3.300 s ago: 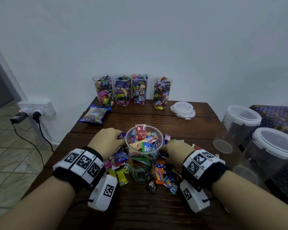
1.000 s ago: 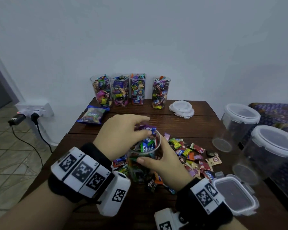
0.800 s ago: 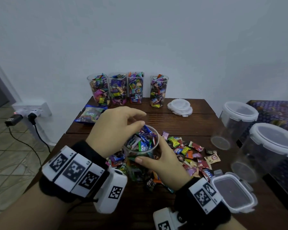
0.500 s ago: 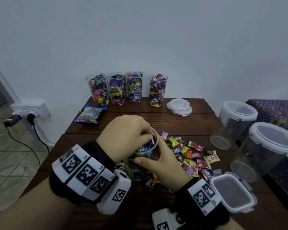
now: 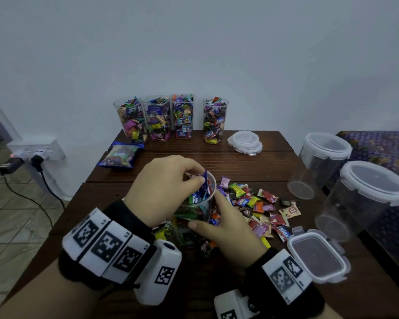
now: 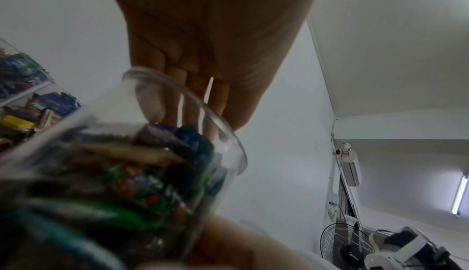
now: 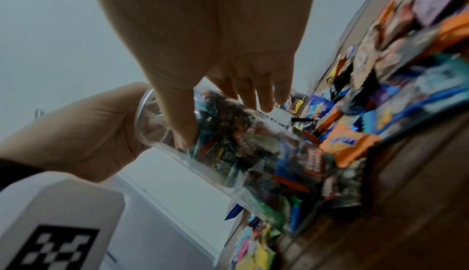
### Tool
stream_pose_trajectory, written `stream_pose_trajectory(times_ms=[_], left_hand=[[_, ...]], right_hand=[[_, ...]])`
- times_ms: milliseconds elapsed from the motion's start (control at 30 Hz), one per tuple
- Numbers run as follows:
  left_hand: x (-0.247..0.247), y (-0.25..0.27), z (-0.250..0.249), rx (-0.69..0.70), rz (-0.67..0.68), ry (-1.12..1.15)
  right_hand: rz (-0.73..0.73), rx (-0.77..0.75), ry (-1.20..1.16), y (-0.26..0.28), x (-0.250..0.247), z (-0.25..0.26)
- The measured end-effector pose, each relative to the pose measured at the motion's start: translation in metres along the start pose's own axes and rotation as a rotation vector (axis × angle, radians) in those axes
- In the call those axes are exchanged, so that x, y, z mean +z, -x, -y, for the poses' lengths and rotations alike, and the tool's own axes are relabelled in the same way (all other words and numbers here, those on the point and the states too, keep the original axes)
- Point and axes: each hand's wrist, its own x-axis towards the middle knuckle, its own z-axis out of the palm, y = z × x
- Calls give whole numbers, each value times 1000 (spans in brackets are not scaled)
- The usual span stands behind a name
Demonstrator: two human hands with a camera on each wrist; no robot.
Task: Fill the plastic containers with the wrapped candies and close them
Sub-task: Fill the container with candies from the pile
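Observation:
A clear round plastic container (image 5: 195, 209) stands mid-table, almost full of wrapped candies. My left hand (image 5: 184, 178) lies over its mouth, and its fingers (image 6: 177, 98) reach down inside the rim and press on the top candies, among them a blue wrapper (image 5: 204, 184). My right hand (image 5: 217, 217) grips the container's side, thumb on the near wall and fingers round the far side. The right wrist view shows that container (image 7: 241, 150) with the thumb (image 7: 180, 126) across it. Loose candies (image 5: 258, 203) lie spread to the right of it.
Several filled open containers (image 5: 168, 118) line the table's back edge, with a candy bag (image 5: 120, 155) and a stack of round lids (image 5: 244, 140) beside them. A square clip-lock lid (image 5: 318, 256) lies front right. Two large lidded tubs (image 5: 323, 157) (image 5: 369, 194) stand off the right edge.
Both hands left the candy pile. The right hand took hold of the container's side. The left hand came over the mouth and has sunk lower, pushing the heaped candies down inside.

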Motion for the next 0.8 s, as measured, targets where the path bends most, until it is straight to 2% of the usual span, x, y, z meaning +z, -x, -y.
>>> stream_pose_trajectory(times_ms=[200, 267, 400, 467, 633, 800], left_hand=[[7, 9, 10, 8, -215, 122], [10, 11, 14, -37, -187, 130], [19, 16, 21, -177, 10, 215], [23, 18, 25, -211, 51, 293], [28, 23, 33, -211, 52, 370], [29, 26, 34, -177, 22, 371]], right_hand=[[36, 167, 453, 22, -1, -19], [58, 223, 543, 27, -1, -24], [68, 290, 650, 30, -1, -32], [74, 297, 717, 30, 1, -37], [93, 269, 940, 31, 11, -47], [73, 227, 939, 30, 15, -54]])
